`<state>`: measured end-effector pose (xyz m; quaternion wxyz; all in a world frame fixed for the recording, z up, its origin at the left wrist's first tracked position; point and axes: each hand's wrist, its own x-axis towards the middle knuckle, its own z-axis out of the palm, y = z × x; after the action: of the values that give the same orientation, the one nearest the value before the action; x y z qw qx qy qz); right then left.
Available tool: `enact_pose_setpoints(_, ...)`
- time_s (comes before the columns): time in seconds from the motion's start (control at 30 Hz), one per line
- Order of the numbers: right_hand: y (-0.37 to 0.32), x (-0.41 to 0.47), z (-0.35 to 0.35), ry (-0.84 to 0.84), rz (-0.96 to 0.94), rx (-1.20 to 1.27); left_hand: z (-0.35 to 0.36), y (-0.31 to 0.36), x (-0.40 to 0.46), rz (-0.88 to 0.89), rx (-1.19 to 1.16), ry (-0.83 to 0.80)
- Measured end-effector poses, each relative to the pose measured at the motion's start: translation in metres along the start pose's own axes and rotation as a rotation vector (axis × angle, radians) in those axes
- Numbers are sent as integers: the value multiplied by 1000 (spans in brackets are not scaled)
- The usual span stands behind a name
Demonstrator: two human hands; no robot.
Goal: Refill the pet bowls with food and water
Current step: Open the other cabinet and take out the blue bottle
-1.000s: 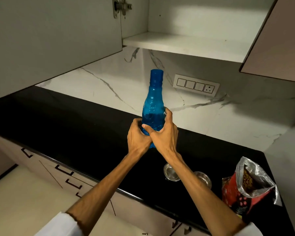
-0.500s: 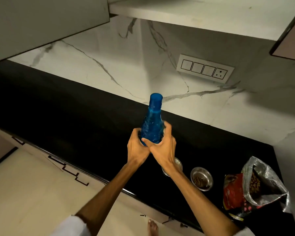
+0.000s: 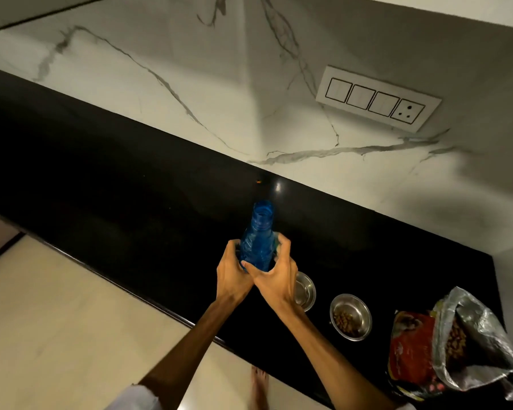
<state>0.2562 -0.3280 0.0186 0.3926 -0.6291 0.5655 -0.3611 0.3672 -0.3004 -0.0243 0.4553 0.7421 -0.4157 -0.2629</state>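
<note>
Centrally, blue plastic bottle [image 3: 256, 241]: upright, tilted slightly, mouth uncapped and open toward the camera. Held over the black table [image 3: 116, 179], near its front edge. Whether the base touches the table cannot be told; both hands hide it.

Left hand [image 3: 231, 272]: grip closed round the bottle's lower body from the left, fingers wrapped behind. Right hand [image 3: 276, 276]: grip closed on the same lower body from the right, thumb across the front, fingertips curled over the far side. The two hands touch each other at the front of the bottle.

Just right of the right hand, steel bowl [image 3: 304, 291] on the table, partly hidden by the wrist; contents unclear. Beside it, apart, second steel bowl [image 3: 351, 316] with a small heap of brown kibble on its floor.

Further right, near the table's corner, pet food bag [image 3: 421, 353]: red printed front, silver lining, top open, kibble showing inside.

Behind: white marble-pattern backsplash [image 3: 190, 69] with grey veins. On it, upper right, white switch plate [image 3: 378, 98] with three switches and a socket.

Below the table edge: pale floor [image 3: 57, 335]. A bare foot [image 3: 259, 386] shows between the forearms. White sleeve [image 3: 137, 399] edge at the left arm.
</note>
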Motion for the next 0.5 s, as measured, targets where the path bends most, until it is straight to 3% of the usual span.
enact_pose_setpoints(0.5,29,8,16,-79,161,-3,17,-31,9,-64,6,-47)
